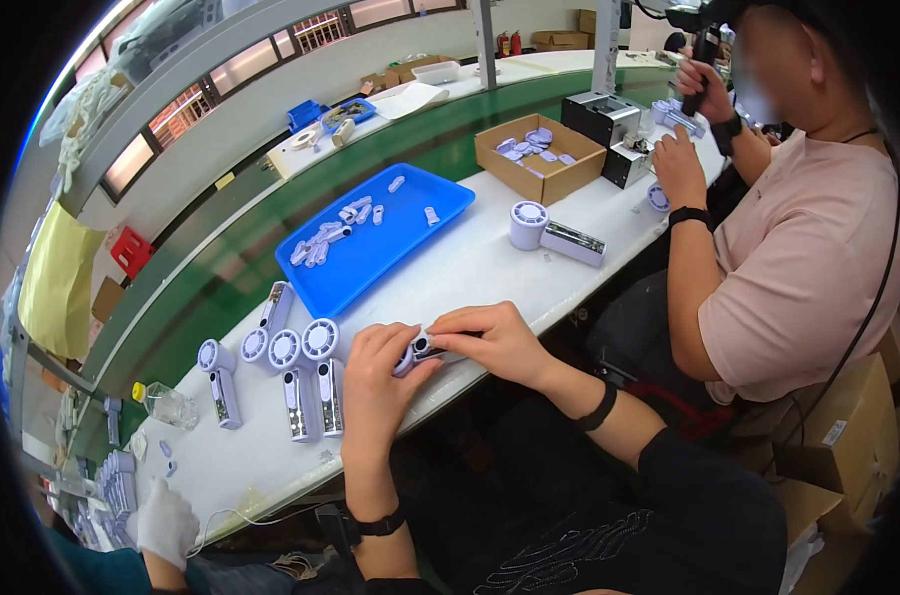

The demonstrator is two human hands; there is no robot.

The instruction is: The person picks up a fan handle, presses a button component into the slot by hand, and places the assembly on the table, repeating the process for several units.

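My left hand [378, 365] and my right hand [491, 340] meet at the front of the white bench, both closed round a lavender handheld fan [404, 365]. Most of the fan is covered by my fingers. A small lavender piece with a dark round hole [421, 344] shows between my fingertips; I cannot make out how it sits on the fan. Left of my left hand several lavender handheld fans [285, 349] lie in a group, with inner parts exposed along their handles. Beyond my hands, a blue tray [370, 266] holds several small lavender plastic parts [317, 243].
Another fan [573, 243] lies on the right, before a cardboard box [509, 175] of lavender parts and a black-and-silver machine [600, 134]. A co-worker in pink [747, 288] sits at right. At lower left are a co-worker's gloved hand [166, 523] and a clear bottle [168, 407].
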